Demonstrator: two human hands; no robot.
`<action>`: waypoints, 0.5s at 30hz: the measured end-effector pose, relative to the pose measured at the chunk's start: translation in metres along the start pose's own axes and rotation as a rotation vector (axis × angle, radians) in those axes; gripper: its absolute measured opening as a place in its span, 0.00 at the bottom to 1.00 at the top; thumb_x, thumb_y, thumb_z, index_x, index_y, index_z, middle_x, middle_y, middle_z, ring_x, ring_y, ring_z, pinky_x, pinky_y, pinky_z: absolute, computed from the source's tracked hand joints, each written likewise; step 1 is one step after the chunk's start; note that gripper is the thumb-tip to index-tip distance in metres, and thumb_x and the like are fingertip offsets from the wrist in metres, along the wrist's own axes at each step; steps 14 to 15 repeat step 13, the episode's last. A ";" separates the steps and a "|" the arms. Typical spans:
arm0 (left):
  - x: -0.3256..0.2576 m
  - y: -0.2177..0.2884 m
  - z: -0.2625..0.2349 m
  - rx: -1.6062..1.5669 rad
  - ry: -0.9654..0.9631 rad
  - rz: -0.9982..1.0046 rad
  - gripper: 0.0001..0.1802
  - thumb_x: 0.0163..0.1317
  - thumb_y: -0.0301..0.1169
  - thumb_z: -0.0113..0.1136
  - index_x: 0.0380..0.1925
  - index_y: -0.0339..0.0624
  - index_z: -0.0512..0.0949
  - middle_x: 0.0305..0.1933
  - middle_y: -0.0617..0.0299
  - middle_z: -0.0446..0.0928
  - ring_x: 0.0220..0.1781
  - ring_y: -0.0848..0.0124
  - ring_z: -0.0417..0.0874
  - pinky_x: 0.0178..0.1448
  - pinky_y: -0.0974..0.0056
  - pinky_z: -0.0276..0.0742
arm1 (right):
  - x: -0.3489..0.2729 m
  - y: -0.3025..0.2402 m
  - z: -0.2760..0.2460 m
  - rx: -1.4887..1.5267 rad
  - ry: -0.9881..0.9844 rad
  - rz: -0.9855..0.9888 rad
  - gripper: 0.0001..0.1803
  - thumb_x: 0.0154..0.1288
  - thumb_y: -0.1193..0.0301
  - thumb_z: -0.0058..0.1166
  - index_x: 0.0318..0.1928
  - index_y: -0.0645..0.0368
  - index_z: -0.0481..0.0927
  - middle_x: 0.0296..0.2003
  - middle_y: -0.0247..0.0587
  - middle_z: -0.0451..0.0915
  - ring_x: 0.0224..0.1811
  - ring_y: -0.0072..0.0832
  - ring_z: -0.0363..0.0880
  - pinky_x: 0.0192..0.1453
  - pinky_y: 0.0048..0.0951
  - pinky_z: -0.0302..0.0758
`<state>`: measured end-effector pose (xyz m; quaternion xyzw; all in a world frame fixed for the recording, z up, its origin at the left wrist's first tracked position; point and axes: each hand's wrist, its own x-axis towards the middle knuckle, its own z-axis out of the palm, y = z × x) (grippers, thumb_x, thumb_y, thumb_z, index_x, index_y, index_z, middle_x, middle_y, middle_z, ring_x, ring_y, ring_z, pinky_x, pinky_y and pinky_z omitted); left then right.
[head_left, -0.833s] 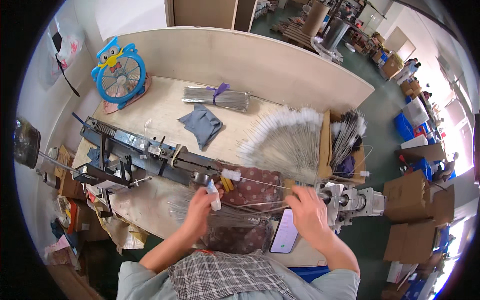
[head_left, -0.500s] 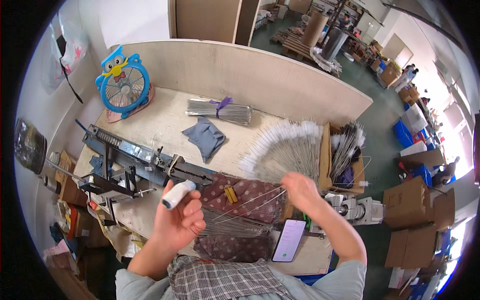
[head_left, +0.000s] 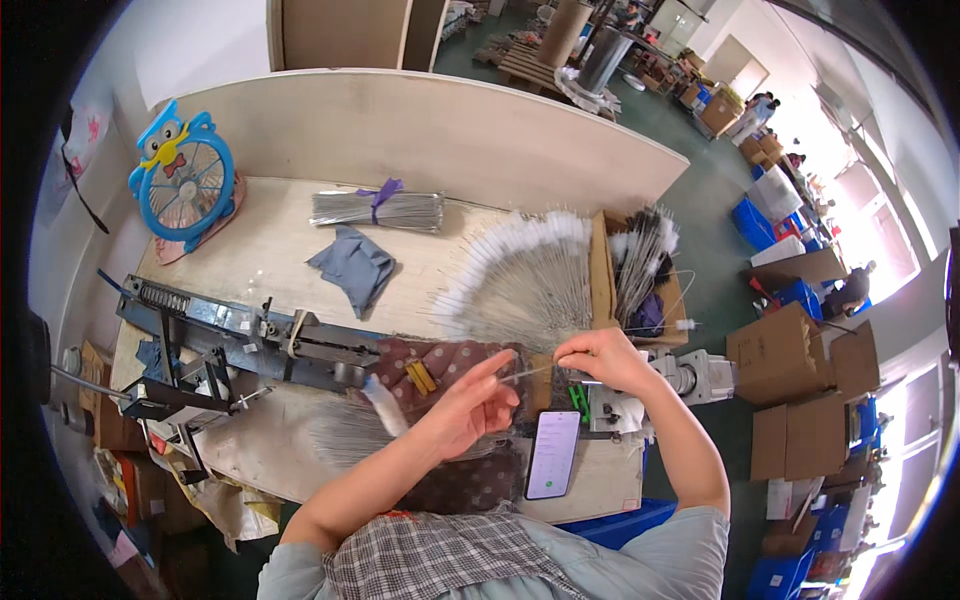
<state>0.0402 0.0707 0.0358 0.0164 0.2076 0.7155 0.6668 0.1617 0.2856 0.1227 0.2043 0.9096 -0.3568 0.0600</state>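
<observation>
My right hand (head_left: 612,360) is closed in a pinch on a thin metal wire (head_left: 530,374), just in front of the fan of white-tufted wires (head_left: 530,270). The wire runs left to the fingers of my left hand (head_left: 472,408). That hand has its index finger stretched out and the others loosely curled, apart from it. Whether the wire touches them is unclear. At the thumb side of my left hand is a blurred white piece (head_left: 385,405) with a bluish end; I cannot tell whether it is worn or held. Below lie loose wires (head_left: 350,432) and a dotted brown cloth (head_left: 465,485).
A metal bench fixture (head_left: 235,335) stands at left, near a blue fan (head_left: 185,190). A tied wire bundle (head_left: 345,210) and a grey cloth (head_left: 352,268) lie toward the back. At right are a carton of wires (head_left: 603,270), a phone (head_left: 552,455) and a small machine (head_left: 705,378).
My left hand has moved right, up to the wire at my right hand. Two wires showed stretched out before; now one short length shows. The whole view has shifted.
</observation>
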 end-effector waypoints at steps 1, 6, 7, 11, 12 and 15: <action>0.009 0.005 0.007 0.233 -0.042 0.057 0.21 0.69 0.39 0.47 0.57 0.39 0.70 0.33 0.61 0.79 0.33 0.76 0.77 0.42 0.69 0.76 | -0.004 -0.006 -0.002 0.005 -0.005 0.081 0.10 0.56 0.71 0.59 0.39 0.60 0.83 0.31 0.38 0.83 0.34 0.27 0.80 0.42 0.27 0.74; -0.002 0.006 0.030 0.875 0.047 0.327 0.23 0.71 0.43 0.42 0.50 0.34 0.75 0.30 0.61 0.79 0.36 0.77 0.78 0.43 0.71 0.75 | -0.042 0.001 0.000 -0.283 0.314 -0.277 0.09 0.54 0.70 0.60 0.37 0.57 0.83 0.29 0.42 0.81 0.30 0.38 0.78 0.35 0.32 0.75; -0.006 0.006 0.030 0.883 0.056 0.321 0.23 0.71 0.43 0.42 0.50 0.34 0.75 0.30 0.61 0.79 0.36 0.77 0.78 0.43 0.71 0.75 | -0.050 -0.002 0.006 -0.270 0.314 -0.279 0.09 0.54 0.70 0.60 0.37 0.57 0.83 0.29 0.42 0.81 0.30 0.38 0.78 0.35 0.32 0.75; -0.014 0.002 0.030 1.063 0.202 0.368 0.24 0.72 0.43 0.41 0.47 0.30 0.75 0.30 0.55 0.81 0.34 0.73 0.80 0.42 0.68 0.76 | -0.085 0.006 0.044 -0.339 0.555 -0.457 0.07 0.50 0.74 0.63 0.32 0.56 0.83 0.28 0.36 0.81 0.30 0.37 0.79 0.33 0.34 0.75; -0.013 0.001 0.030 1.119 0.229 0.360 0.24 0.71 0.43 0.42 0.47 0.30 0.75 0.30 0.56 0.81 0.34 0.73 0.80 0.42 0.68 0.75 | -0.093 0.018 0.061 -0.315 0.526 -0.425 0.07 0.50 0.74 0.63 0.32 0.55 0.83 0.30 0.36 0.82 0.33 0.35 0.81 0.35 0.31 0.77; -0.012 0.004 0.029 1.176 0.261 0.358 0.24 0.71 0.44 0.43 0.48 0.31 0.75 0.30 0.56 0.81 0.34 0.73 0.80 0.42 0.68 0.75 | -0.093 0.028 0.078 -0.290 0.496 -0.402 0.06 0.50 0.73 0.63 0.32 0.54 0.83 0.33 0.36 0.83 0.36 0.33 0.82 0.38 0.29 0.78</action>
